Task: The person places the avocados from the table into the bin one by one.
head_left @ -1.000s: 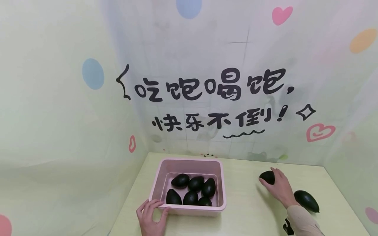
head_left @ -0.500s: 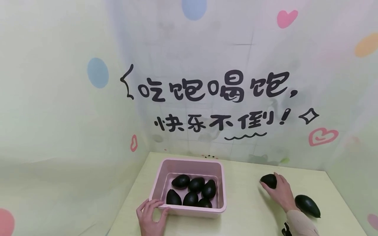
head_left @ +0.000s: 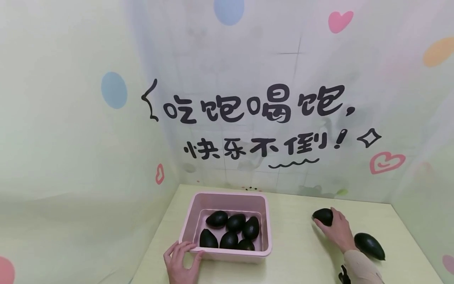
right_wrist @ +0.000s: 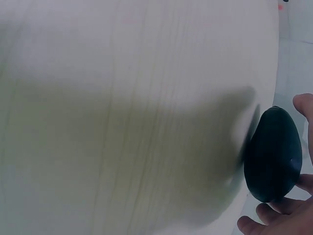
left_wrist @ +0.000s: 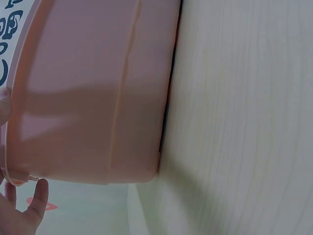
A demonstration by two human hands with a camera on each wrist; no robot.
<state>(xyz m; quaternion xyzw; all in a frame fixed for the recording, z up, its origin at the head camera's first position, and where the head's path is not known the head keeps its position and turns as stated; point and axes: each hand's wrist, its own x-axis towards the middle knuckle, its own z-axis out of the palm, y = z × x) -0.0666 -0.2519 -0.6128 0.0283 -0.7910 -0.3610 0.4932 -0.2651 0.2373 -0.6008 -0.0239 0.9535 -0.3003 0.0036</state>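
In the head view, a pink plastic bin [head_left: 227,255] stands on the table, with several dark green avocados [head_left: 229,239] lying inside. My left hand [head_left: 181,262] holds its near left corner, fingers over the rim and thumb at the front wall. The left wrist view shows the bin's outer wall [left_wrist: 88,98] close up, with fingers [left_wrist: 38,203] at the corner. Farther right, my right hand [head_left: 337,230] has its fingers and thumb around an avocado [head_left: 323,217]. In the right wrist view this avocado [right_wrist: 274,156] is low over or on the tabletop; contact is unclear.
Another long dark avocado [head_left: 369,246] lies on the pale wooden table [head_left: 294,244], just right of my right wrist. A printed curtain [head_left: 248,71] with black lettering hangs behind the table, and more curtain closes off both sides.
Both hands, the bin and the avocados keep their places. Only the head view has shifted slightly.
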